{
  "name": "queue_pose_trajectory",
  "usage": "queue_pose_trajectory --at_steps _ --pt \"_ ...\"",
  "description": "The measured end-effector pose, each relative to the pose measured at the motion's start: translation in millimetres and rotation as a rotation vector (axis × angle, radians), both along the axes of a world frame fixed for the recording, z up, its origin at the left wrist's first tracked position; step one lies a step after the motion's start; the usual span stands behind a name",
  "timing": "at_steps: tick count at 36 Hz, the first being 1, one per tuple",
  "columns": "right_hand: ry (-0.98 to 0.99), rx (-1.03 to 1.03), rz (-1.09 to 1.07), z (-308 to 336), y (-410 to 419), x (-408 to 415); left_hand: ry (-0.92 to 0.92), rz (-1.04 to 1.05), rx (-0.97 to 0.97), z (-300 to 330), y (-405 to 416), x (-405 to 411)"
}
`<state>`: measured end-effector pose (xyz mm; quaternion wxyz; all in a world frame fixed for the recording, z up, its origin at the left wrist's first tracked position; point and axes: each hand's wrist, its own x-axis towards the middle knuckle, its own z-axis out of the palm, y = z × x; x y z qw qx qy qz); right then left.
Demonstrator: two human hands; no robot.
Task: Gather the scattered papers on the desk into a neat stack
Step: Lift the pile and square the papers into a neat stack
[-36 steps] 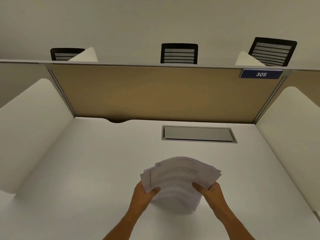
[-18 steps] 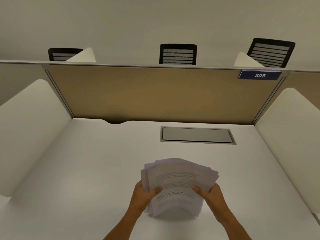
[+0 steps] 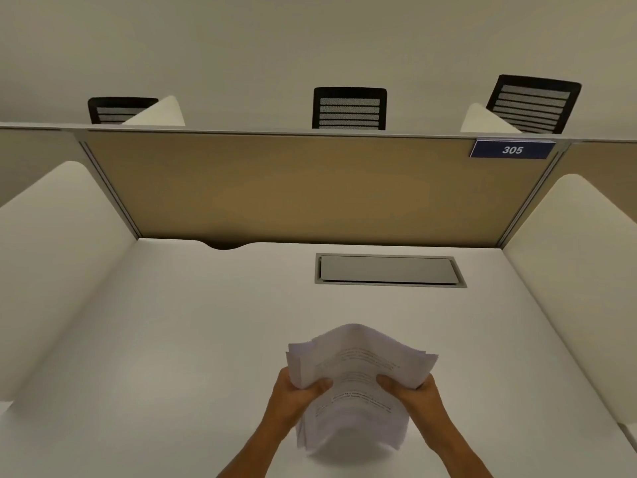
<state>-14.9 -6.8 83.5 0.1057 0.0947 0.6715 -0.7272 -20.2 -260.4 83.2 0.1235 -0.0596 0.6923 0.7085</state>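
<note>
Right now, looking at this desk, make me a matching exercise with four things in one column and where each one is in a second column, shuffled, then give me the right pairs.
Things
1. papers
2. number sign
3. metal cable flap
4. black chairs

Places
A. behind the partition, only their backs showing
B. set flush into the desk top, far side
C. held between the left hand and right hand, above the desk
D. top right corner of the tan partition

Pairs: 1-C, 2-D, 3-B, 4-A
</note>
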Motion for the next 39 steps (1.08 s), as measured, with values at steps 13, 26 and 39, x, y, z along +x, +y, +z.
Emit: queue_pose_trajectory --at_steps 13,26,39 --pt "-0.035 0.085 -0.06 -2 8 0 -0.005 0.133 -0.076 1 -16 -3" --pt "0.037 0.082 -0.088 11 1 -7 0.087 0.128 -0.039 13 -16 -15" --pt "0.035 0.155 -0.12 -1 -18 -8 0.059 0.216 -0.071 5 -10 -7"
